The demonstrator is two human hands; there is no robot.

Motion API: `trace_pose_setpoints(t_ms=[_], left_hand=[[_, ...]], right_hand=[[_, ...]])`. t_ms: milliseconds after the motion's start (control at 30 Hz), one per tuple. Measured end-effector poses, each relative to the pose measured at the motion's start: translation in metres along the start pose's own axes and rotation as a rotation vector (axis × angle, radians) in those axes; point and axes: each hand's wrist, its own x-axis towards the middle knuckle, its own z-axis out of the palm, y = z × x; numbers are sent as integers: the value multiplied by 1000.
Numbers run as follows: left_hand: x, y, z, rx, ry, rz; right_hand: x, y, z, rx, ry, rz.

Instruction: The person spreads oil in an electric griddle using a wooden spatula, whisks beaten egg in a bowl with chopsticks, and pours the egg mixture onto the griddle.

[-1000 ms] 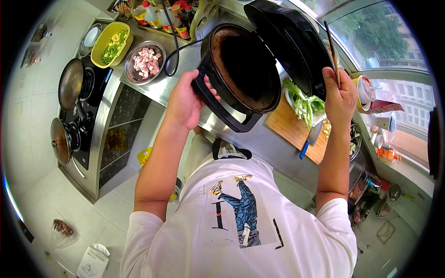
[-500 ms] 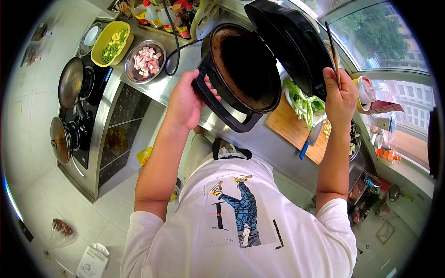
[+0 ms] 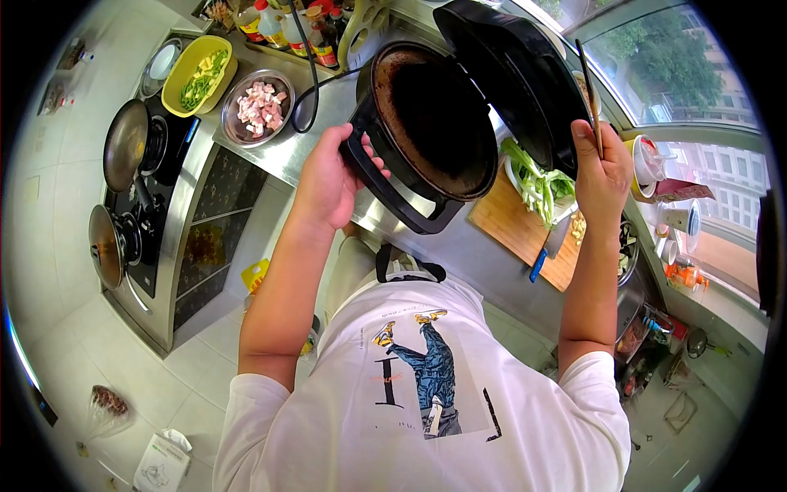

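Note:
A black electric pan (image 3: 438, 123) with a browned rim is tilted up in front of me, its hinged lid (image 3: 512, 78) swung open to the right. My left hand (image 3: 332, 176) is closed round the pan's black handle (image 3: 385, 193). In my right hand (image 3: 602, 168) is a pair of chopsticks (image 3: 589, 90), pointing upward; its fingers are also by the lid's edge, and whether they grip it is hidden. Below the lid, leafy greens (image 3: 537, 184) lie in a dish beside a cutting board (image 3: 512, 217) with a blue-handled knife (image 3: 548, 252) on it.
A metal bowl of diced meat (image 3: 259, 108) and a yellow basket of cut green vegetables (image 3: 201, 80) stand to the left. Beyond are a stove (image 3: 152, 209) with a wok (image 3: 125, 148) and a lidded pan (image 3: 105, 248). Sauce bottles (image 3: 295, 37) and a black cord (image 3: 314, 74) are behind.

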Motion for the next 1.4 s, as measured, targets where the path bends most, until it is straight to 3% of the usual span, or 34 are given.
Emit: trace_pose_setpoints(t_ms=[300, 633, 733, 833, 1033, 1333, 1400], left_hand=[[3, -3, -14, 6, 56, 2], [47, -49, -131, 30, 319, -9], [61, -64, -153, -19, 338, -11], [73, -76, -168, -32, 362, 1], [87, -83, -179, -8, 436, -17], [102, -89, -190, -8, 414, -47], [108, -96, -195, -5, 408, -64]], right_hand=[[2, 0, 1, 35, 8, 19], [44, 14, -17, -66, 115, 46], [55, 5, -20, -42, 108, 175], [65, 1, -15, -67, 173, 100], [73, -8, -12, 18, 115, 212], [109, -8, -8, -176, 101, 78], [126, -6, -8, -218, -15, 180]])
